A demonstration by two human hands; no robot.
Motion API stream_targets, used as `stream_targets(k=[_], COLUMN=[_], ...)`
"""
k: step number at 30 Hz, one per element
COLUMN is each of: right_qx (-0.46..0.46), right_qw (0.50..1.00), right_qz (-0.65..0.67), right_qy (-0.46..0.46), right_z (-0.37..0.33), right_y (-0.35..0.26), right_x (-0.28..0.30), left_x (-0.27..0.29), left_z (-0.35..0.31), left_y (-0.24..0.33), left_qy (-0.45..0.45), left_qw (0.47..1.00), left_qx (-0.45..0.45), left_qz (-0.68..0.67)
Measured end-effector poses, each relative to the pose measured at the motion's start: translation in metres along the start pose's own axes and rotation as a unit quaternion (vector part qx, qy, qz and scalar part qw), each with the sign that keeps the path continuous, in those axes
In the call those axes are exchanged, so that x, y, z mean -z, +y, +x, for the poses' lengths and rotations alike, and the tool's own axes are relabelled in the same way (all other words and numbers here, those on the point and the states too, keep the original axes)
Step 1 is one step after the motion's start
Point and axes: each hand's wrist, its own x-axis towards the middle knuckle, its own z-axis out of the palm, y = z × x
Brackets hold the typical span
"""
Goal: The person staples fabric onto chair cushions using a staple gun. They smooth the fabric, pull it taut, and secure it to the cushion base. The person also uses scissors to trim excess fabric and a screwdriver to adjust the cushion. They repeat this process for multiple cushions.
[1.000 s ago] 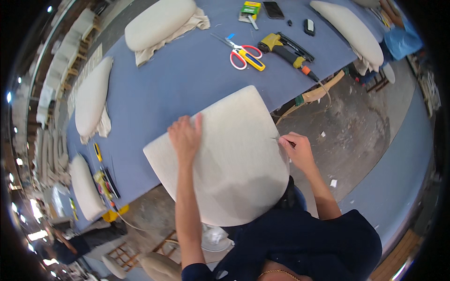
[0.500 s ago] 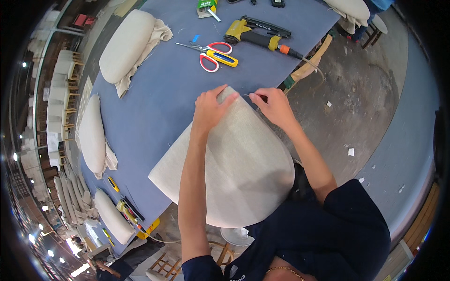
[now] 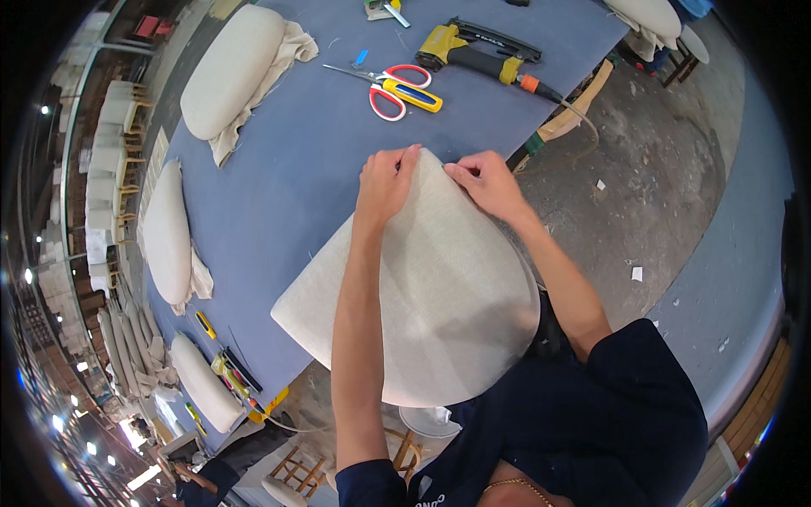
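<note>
A cream fabric-covered seat cushion [image 3: 456, 296] with a pointed far corner and a rounded near side lies at the table's edge, its near part against my body. My left hand [image 3: 387, 182] grips its far corner, fingers curled over the edge and thumb along the top. Just to the right of that corner, my right hand [image 3: 488, 182] is closed in a pinch at the cushion's side edge. Whatever lies between its fingertips is too small to make out. Beyond my hands on the table are red-and-white-handled scissors [image 3: 389, 103] and a yellow-handled tool [image 3: 414, 95] lying across them.
A yellow-and-black staple gun [image 3: 481, 55] with an air hose lies far right on the blue-grey table [image 3: 262, 211]. Several padded cream pieces, one a backrest-like pad [image 3: 232, 72], line the left side. Another tool [image 3: 232, 372] sits lower left. Chairs [image 3: 118, 118] stand beyond.
My right hand has moved in against the cushion's edge, from slightly apart. My left hand still holds the corner, its thumb drawn closer to the fingers. The whole view has shifted slightly.
</note>
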Motion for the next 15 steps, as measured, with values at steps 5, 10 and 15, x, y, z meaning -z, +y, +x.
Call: stream_targets(k=[5,10,15], right_qx=[-0.034,-0.011,0.147], right_qw=[0.996,0.996,0.981], right_qz=[0.078,-0.077,-0.127], right_qy=[0.014,-0.042,0.015], right_z=[-0.004,0.011,0.071], right_y=[0.022,-0.024,-0.036], right_x=[-0.015,0.032,0.003], left_x=[-0.005,-0.004,-0.001], left_z=[-0.007,-0.006,-0.008], left_y=[0.003,0.002,0.014], left_qy=[0.011,0.034,0.048], left_qw=[0.998,0.995,0.986], left_qx=[0.017,0.035,0.072], left_qz=[0.057,0.083,0.141])
